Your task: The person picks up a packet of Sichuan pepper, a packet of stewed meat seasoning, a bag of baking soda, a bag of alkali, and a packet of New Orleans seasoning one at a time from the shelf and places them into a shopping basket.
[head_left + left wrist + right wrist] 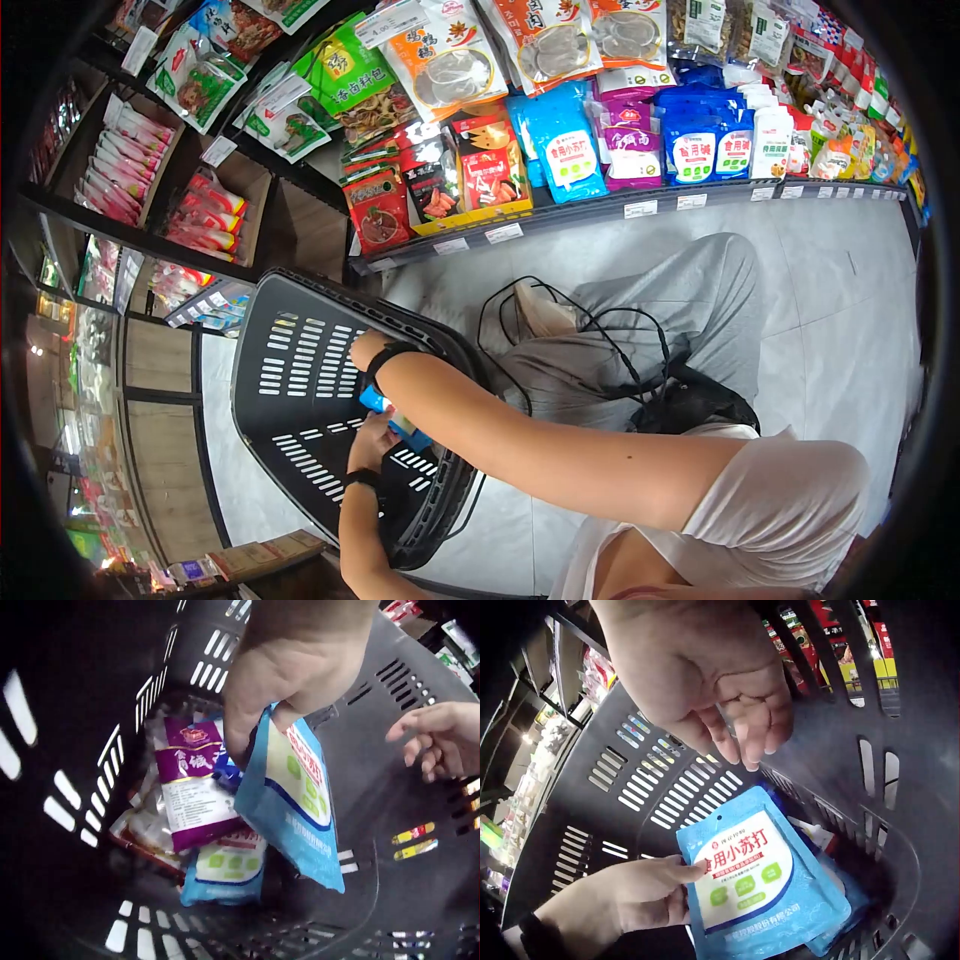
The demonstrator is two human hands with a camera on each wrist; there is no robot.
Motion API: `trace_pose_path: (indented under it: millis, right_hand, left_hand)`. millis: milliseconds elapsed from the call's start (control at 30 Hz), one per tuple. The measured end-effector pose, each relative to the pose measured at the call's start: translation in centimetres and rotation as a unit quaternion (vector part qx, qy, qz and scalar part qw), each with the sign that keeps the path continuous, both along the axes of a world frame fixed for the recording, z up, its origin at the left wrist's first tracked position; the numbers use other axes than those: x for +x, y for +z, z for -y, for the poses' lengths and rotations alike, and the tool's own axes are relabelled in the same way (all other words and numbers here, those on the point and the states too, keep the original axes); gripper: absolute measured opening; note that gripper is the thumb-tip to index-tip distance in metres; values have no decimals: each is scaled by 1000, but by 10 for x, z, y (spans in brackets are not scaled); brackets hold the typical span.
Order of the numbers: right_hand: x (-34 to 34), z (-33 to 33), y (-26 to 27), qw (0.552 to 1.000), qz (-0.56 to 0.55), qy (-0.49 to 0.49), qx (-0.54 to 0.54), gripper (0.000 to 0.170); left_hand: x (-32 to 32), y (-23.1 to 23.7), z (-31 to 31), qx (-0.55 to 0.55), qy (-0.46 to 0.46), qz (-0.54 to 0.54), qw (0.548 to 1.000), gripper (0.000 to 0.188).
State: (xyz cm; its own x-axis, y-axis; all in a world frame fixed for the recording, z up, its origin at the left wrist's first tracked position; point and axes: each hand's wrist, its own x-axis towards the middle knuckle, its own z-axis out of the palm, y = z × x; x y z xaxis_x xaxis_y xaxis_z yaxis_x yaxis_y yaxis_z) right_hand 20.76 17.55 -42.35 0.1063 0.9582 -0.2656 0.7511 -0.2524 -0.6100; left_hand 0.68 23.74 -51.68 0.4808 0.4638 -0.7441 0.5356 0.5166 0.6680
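Note:
My left hand point(372, 440) pinches the edge of a blue bag of baking soda point(750, 877) between thumb and fingers, holding it tilted inside a black shopping basket point(290, 330). My right hand point(712, 690) hovers over the bag near the basket wall, fingers loosely bent and nothing in them. Below the held bag in the left wrist view, a purple-and-white bag point(196, 802) lies on the basket floor, with a second blue bag point(225, 871) partly under it. Clear-wrapped packs point(154, 832) lie beside these, partly covered.
A shelf edge point(640, 205) with price tags curves behind the basket, bearing blue bags point(565, 140), purple bags point(630, 145) and red packs point(380, 215). Wooden bins point(290, 220) stand at left. A bent leg in grey trousers point(660, 310) and a black cable point(625, 340) are beside the basket.

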Motion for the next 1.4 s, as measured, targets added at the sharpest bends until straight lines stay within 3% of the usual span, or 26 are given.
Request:
trace_pose_path:
  millis: [233,567,667,733,767,800,867,967,1100,1267,1333,1367,1400]
  right_hand:
    - [-5,1,-1,1000,6,12,-15,20]
    - [-3,3,3,1000,17,15,-9,22]
    - [0,9,24,999,-24,5,26,22]
    - [1,11,36,988,-140,-16,59,22]
    - [2,12,46,952,-300,-21,61,23]
    - [3,14,55,889,-453,-30,51,23]
    - [17,38,76,761,-634,43,135,26]
    - [43,96,110,743,-616,26,260,23]
    - [98,223,112,705,-648,45,284,26]
    - [182,383,31,732,-533,-275,323,21]
    - [209,455,-10,703,-448,-402,378,18]
    - [203,492,-6,661,-399,-489,405,16]
    - [218,537,-43,645,-345,-534,424,17]
  left_hand:
    - [23,-11,38,36,40,13,998,15]
    - [28,9,27,46,44,-1,998,14]
    - [35,7,16,61,19,-29,998,16]
    - [29,5,1,90,5,0,996,28]
    - [37,25,14,108,57,4,992,27]
    - [35,20,-1,99,39,18,994,29]
    - [39,37,-1,102,54,31,993,29]
    - [47,69,4,140,37,32,989,30]
    - [46,123,9,185,54,130,973,29]
    - [37,225,75,353,63,240,902,30]
    - [37,262,126,385,95,294,870,30]
    - [34,273,148,378,116,331,857,31]
    - [30,279,172,345,123,388,846,31]
